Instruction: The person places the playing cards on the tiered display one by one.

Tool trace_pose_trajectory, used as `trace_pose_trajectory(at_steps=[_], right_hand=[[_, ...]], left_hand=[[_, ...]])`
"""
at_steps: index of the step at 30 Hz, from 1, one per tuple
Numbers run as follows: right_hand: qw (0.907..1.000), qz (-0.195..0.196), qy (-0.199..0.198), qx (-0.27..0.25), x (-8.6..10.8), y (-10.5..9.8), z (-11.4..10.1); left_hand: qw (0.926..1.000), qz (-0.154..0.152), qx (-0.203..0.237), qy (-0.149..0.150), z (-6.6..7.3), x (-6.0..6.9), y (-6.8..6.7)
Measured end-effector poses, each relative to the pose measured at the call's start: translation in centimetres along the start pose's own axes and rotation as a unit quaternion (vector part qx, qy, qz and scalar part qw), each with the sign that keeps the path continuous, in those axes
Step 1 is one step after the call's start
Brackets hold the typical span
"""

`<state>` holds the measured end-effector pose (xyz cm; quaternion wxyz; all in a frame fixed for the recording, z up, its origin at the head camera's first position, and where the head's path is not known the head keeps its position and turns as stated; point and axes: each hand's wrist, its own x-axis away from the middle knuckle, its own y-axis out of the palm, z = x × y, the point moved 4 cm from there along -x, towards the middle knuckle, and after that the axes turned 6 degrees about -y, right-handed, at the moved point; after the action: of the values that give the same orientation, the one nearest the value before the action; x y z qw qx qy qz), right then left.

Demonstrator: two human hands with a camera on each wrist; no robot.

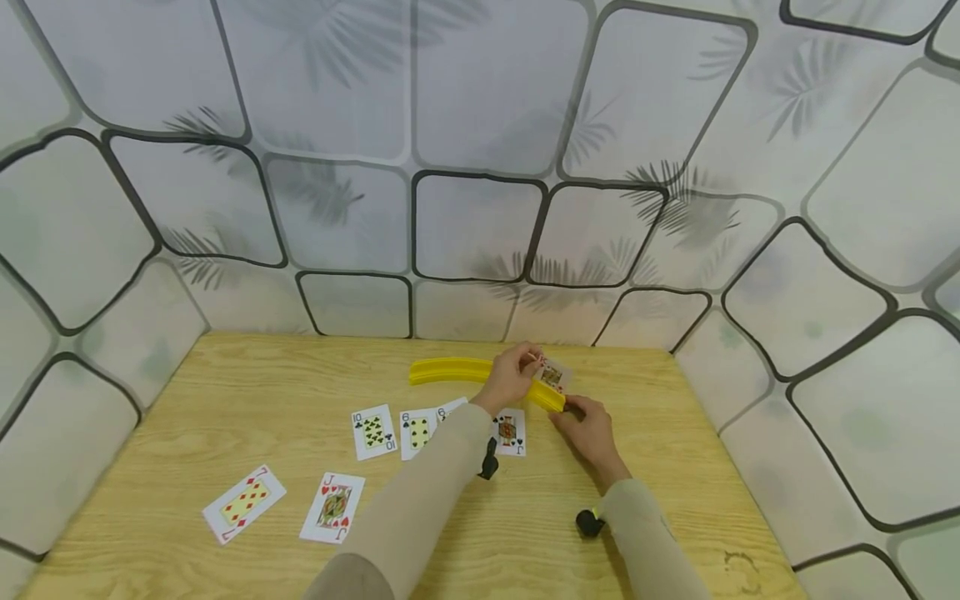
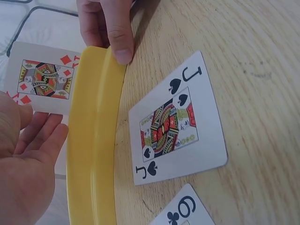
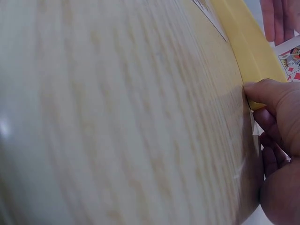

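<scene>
A yellow curved card holder (image 1: 450, 370) lies across the far part of the table. My right hand (image 1: 591, 429) pinches its right end, the thumb (image 3: 267, 93) pressed on the near side. Beyond the holder, my left hand (image 1: 510, 382) holds a diamond face card (image 1: 553, 375) by one edge, as the left wrist view also shows with the card (image 2: 46, 78) standing up behind the holder. Its rank letter is hard to read. On the near side of the holder lies a jack of spades (image 2: 171, 122), face up, with a six of clubs (image 2: 185, 208) close by.
More face-up cards lie to the left: a black six (image 1: 417, 433), a ten of clubs (image 1: 373, 432), a jack of hearts (image 1: 333, 507) and a seven of diamonds (image 1: 245, 503). Patterned walls (image 1: 480, 225) border the wooden table (image 1: 187, 400) at the back and sides.
</scene>
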<state>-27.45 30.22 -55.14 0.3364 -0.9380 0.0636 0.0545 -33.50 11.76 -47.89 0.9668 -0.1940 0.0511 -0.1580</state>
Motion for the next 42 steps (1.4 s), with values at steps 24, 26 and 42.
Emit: trace_pose_trajectory(at_steps=[24, 26, 42], right_hand=[[0.9998, -0.012, 0.002, -0.016, 0.0, 0.0, 0.1], [0.9998, -0.013, 0.001, -0.018, 0.0, 0.1, 0.1], [0.9997, -0.009, -0.001, -0.023, 0.0, 0.1, 0.0]], left_hand=[[0.9964, 0.081, -0.012, 0.024, -2.5, 2.4, -6.6], [0.9956, 0.091, -0.015, 0.017, -3.1, 3.0, -7.8], [0.9842, 0.129, -0.120, -0.021, -7.4, 8.6, -14.8]])
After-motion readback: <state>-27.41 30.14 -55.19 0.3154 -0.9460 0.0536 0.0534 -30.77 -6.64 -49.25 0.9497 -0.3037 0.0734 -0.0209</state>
